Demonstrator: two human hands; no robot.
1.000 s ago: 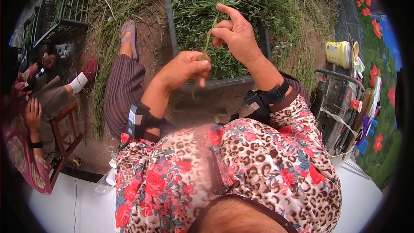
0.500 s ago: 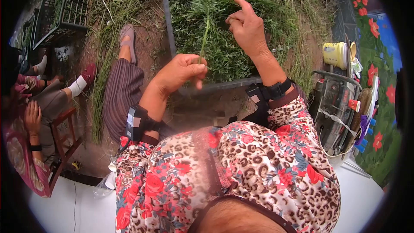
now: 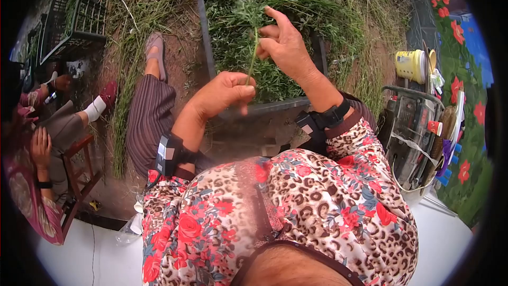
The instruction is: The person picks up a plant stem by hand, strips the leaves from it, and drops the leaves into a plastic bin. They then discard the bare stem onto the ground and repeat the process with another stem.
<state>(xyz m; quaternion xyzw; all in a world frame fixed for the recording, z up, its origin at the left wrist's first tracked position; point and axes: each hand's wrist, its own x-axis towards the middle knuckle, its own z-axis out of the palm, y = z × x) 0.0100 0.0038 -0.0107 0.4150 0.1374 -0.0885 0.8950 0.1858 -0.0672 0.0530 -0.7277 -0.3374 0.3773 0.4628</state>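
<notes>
My left hand (image 3: 221, 94) is closed, pinching the lower end of a green leafy stem (image 3: 252, 59) between thumb and fingers. The stem stands nearly upright in view, its feathery leaves at the top. Higher up, my right hand (image 3: 290, 50) has its thumb and bent fingers closed on the stem just under the leaves, while the index finger points up beside them. Beneath both hands is a dark plastic crate (image 3: 207, 32) holding a heap of cut green leafy stems (image 3: 286, 82).
Stripped stalks (image 3: 124, 106) lie on the ground around the crate. A black slatted crate (image 3: 79, 37) is at upper left, near a seated co-worker (image 3: 39, 153). At right are a yellow tub (image 3: 410, 67) and a basket of tools (image 3: 415, 132). A flowered green sheet (image 3: 457, 143) lies beyond.
My right hand has moved left and slightly down, from beside the stem onto its upper part. The left hand keeps its hold in nearly the same place.
</notes>
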